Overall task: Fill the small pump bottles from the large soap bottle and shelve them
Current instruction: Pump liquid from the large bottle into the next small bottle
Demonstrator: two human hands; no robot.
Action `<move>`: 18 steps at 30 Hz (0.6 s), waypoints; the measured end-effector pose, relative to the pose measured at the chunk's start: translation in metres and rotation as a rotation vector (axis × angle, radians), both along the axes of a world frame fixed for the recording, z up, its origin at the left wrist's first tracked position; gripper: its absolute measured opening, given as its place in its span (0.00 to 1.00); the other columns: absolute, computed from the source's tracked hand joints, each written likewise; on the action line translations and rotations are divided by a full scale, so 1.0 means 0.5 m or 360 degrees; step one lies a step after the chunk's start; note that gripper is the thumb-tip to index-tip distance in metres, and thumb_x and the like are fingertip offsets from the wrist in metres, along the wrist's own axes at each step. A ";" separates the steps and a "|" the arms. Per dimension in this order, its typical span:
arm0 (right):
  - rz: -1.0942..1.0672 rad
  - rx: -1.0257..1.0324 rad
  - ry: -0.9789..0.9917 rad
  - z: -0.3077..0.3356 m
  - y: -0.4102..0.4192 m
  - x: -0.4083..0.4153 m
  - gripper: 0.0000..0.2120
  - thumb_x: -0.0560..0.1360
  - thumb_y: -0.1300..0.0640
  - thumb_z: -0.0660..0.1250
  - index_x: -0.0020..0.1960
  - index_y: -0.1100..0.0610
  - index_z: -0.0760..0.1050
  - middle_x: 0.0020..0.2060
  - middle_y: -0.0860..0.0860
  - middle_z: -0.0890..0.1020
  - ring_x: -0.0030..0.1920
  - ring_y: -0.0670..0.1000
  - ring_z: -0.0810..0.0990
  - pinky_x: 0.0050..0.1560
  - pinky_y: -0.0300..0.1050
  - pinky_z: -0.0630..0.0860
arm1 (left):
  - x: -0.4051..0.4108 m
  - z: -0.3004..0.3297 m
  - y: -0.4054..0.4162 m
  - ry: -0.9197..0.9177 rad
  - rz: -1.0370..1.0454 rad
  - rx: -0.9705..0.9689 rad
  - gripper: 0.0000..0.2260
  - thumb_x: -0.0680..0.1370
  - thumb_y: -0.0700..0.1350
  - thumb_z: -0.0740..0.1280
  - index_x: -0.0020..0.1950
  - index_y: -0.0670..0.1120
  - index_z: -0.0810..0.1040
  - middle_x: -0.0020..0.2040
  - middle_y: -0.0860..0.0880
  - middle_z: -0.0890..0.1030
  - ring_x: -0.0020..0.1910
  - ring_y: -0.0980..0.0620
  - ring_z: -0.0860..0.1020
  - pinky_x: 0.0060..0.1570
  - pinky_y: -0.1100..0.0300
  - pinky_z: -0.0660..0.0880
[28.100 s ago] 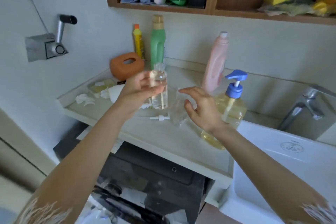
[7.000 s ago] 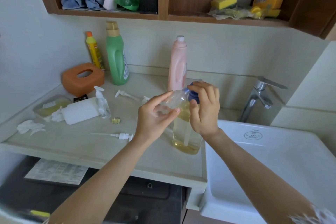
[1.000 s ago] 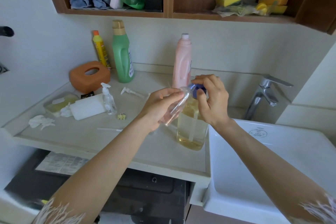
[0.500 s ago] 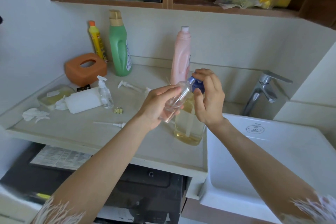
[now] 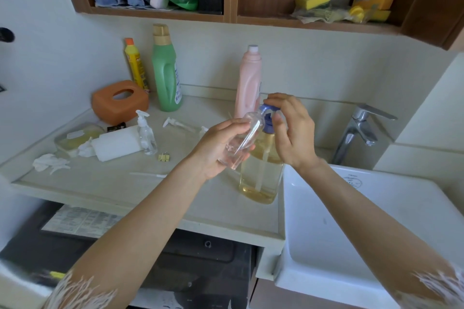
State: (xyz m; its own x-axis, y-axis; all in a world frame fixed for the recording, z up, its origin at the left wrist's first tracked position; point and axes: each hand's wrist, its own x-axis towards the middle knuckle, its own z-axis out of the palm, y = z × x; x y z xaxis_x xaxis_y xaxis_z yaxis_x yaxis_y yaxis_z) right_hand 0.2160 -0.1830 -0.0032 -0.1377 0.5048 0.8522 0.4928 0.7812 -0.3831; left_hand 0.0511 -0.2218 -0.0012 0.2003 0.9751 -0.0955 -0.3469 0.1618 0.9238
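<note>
The large soap bottle [image 5: 261, 173], clear with yellowish liquid and a blue pump head [image 5: 268, 118], stands at the counter's right end beside the sink. My left hand [image 5: 221, 145] grips a small clear bottle [image 5: 244, 139], tilted with its open mouth up against the blue spout. My right hand [image 5: 291, 133] curls over the pump head, fingers on top of it. A second small bottle [image 5: 147, 134] with its white pump fitted stands upright further left. Two loose white pumps lie on the counter, one [image 5: 177, 124] behind and one [image 5: 148, 175] in front.
A pink bottle [image 5: 248, 83], a green bottle [image 5: 167, 70] and a yellow bottle [image 5: 134, 64] stand along the wall. An orange tissue holder [image 5: 119, 101], a white block [image 5: 116, 142] and crumpled tissue [image 5: 50, 163] lie left. The white sink [image 5: 376, 221] and tap [image 5: 361, 130] are right. Wooden shelves [image 5: 226, 16] hang overhead.
The view has shifted slightly. Both hands stay at the pump head, with the small bottle still tilted against the spout.
</note>
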 end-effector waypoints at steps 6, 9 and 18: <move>-0.0004 0.0145 0.0115 -0.031 0.009 -0.019 0.18 0.76 0.59 0.54 0.53 0.69 0.77 0.53 0.61 0.79 0.57 0.60 0.76 0.59 0.49 0.71 | -0.004 -0.011 0.002 -0.0096 -0.0113 -0.0093 0.13 0.68 0.52 0.71 0.47 0.46 0.85 0.46 0.46 0.85 0.34 0.52 0.82 0.31 0.64 0.76; -0.0079 0.0156 0.0163 -0.042 0.014 -0.028 0.15 0.74 0.61 0.55 0.50 0.66 0.79 0.49 0.59 0.80 0.53 0.57 0.76 0.55 0.44 0.71 | -0.005 -0.018 0.009 -0.0082 -0.0073 -0.0148 0.11 0.67 0.52 0.70 0.44 0.47 0.85 0.43 0.47 0.85 0.33 0.52 0.82 0.29 0.65 0.75; -0.0103 -0.0035 0.0088 -0.030 -0.009 -0.027 0.17 0.71 0.61 0.53 0.49 0.64 0.78 0.48 0.56 0.80 0.48 0.58 0.74 0.51 0.41 0.69 | 0.002 -0.013 0.003 -0.0038 -0.0061 -0.0237 0.17 0.65 0.52 0.70 0.49 0.44 0.80 0.41 0.47 0.83 0.31 0.52 0.80 0.27 0.65 0.74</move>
State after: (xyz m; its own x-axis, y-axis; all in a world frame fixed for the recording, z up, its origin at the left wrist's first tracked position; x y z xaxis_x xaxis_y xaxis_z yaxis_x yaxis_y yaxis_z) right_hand 0.2023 -0.1875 -0.0183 -0.0570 0.5299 0.8461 0.5197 0.7394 -0.4280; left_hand 0.0522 -0.2202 -0.0078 0.2408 0.9421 -0.2336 -0.3593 0.3101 0.8802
